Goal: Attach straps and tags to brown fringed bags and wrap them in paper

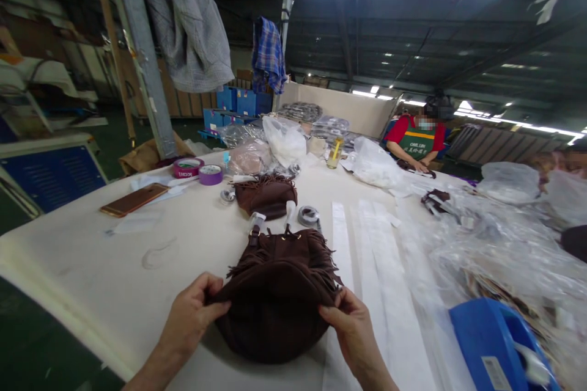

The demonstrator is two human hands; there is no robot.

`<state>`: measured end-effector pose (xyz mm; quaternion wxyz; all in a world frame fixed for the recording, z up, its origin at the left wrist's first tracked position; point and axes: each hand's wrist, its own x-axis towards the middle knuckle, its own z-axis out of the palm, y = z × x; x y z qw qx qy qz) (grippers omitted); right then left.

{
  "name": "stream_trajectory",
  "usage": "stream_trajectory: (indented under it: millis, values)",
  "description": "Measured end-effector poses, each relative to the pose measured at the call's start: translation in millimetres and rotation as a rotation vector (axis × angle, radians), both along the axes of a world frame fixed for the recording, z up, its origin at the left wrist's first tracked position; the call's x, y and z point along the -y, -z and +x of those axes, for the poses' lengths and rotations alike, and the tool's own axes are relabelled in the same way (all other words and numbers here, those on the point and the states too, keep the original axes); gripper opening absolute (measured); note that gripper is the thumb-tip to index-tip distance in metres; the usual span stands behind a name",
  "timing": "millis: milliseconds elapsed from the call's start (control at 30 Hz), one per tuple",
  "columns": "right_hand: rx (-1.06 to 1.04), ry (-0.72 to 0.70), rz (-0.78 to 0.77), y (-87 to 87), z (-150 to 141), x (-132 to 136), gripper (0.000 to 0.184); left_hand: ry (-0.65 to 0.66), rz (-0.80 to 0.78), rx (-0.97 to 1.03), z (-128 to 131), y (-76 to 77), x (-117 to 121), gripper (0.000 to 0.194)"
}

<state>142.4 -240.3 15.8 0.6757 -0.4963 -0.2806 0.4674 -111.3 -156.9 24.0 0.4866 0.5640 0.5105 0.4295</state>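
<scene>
A dark brown fringed bag (275, 317) lies on the white table in front of me, its rounded base toward me. My left hand (195, 311) pinches its left edge between thumb and fingers. On the opposite edge, my right hand (351, 324) grips it the same way. Fringe hangs along both sides, and white wrapping covers parts of the straps at the far end. Just beyond sits a second brown fringed bag (266, 195), with a rolled grey strap (309, 215) to its right.
At left are a phone (132, 199), a purple tape roll (211, 175) and a magenta tape roll (188, 167). A blue bin (495, 342) and clear plastic bags (495, 244) fill the right. A bottle (335, 153) stands farther back. Across the table, a co-worker (417, 140) handles something dark.
</scene>
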Motion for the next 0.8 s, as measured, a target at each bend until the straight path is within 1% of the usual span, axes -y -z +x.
stream_trajectory:
  millis: [33, 100, 167, 233, 300, 367, 433, 500, 567, 633, 700, 733, 800]
  values:
    - [0.026, 0.003, -0.004, 1.9, -2.2, 0.3, 0.037, -0.040, 0.049, -0.080, -2.4, 2.7, -0.5, 0.027]
    - [0.089, 0.023, -0.021, 6.0, -7.1, 0.7, 0.040, -0.105, 0.095, -0.200, -5.5, 10.1, -1.7, 0.025]
    - [0.148, 0.060, -0.028, 9.1, -11.8, 0.9, 0.042, -0.115, 0.086, -0.210, -6.4, 16.9, -3.4, 0.023]
    - [0.193, 0.077, -0.011, 9.7, -15.2, 0.6, 0.036, -0.045, 0.085, -0.178, -6.2, 19.6, -5.1, 0.025]
    - [0.214, 0.056, 0.017, 7.9, -16.9, -0.3, 0.028, 0.020, 0.092, -0.187, -6.0, 17.7, -6.5, 0.022]
    - [0.208, 0.015, 0.030, 5.7, -16.6, -1.7, 0.031, 0.040, 0.092, -0.223, -6.0, 13.6, -7.5, 0.017]
    - [0.201, -0.013, 0.016, 5.3, -14.4, -3.0, 0.035, 0.062, 0.106, -0.217, -6.2, 9.6, -8.4, 0.014]
    - [0.214, -0.018, -0.003, 7.5, -11.0, -3.7, 0.031, 0.131, 0.117, -0.157, -6.4, 6.8, -9.4, 0.014]
    - [0.226, -0.001, -0.008, 11.2, -7.5, -3.7, 0.025, 0.213, 0.083, -0.049, -6.7, 5.8, -11.0, 0.018]
    - [0.211, 0.017, 0.003, 15.0, -4.9, -4.0, 0.024, 0.309, 0.026, 0.059, -6.2, 6.9, -13.8, 0.022]
    - [0.191, 0.029, 0.022, 18.6, -3.5, -5.9, 0.025, 0.387, -0.013, 0.105, -4.3, 10.1, -17.5, 0.025]
    - [0.187, 0.033, 0.039, 20.5, -3.3, -7.5, 0.025, 0.401, -0.024, 0.097, -2.8, 12.4, -19.3, 0.026]
    - [0.199, 0.048, 0.085, 25.4, -3.4, -11.7, 0.025, 0.379, -0.027, 0.035, 0.9, 17.5, -22.2, 0.028]
